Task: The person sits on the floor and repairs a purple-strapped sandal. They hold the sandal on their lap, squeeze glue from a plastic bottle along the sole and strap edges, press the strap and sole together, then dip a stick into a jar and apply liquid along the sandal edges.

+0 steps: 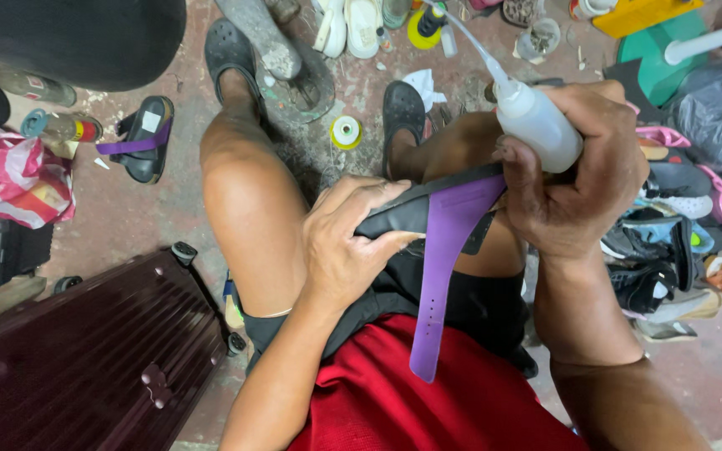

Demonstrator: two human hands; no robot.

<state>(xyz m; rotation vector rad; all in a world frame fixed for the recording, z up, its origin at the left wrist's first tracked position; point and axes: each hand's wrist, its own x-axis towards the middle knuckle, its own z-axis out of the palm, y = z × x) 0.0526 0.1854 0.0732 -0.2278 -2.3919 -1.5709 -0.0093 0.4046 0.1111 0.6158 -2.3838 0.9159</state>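
A black sandal (415,209) with a loose purple strap (444,267) lies across my lap, on edge. My left hand (344,242) grips the sandal's near end. My right hand (570,179) holds a white squeeze bottle (536,121) with a long thin nozzle pointing up and away, and its fingers also press the sandal's far end. The purple strap hangs down over my red shirt. The matching sandal (144,138) with a purple strap lies on the floor at the left.
A dark red suitcase (85,359) lies at the lower left. A heap of shoes (678,242) is piled at the right. A striped pink bag (6,179), a spool of thread (346,132) and pots and bottles stand on the stained floor.
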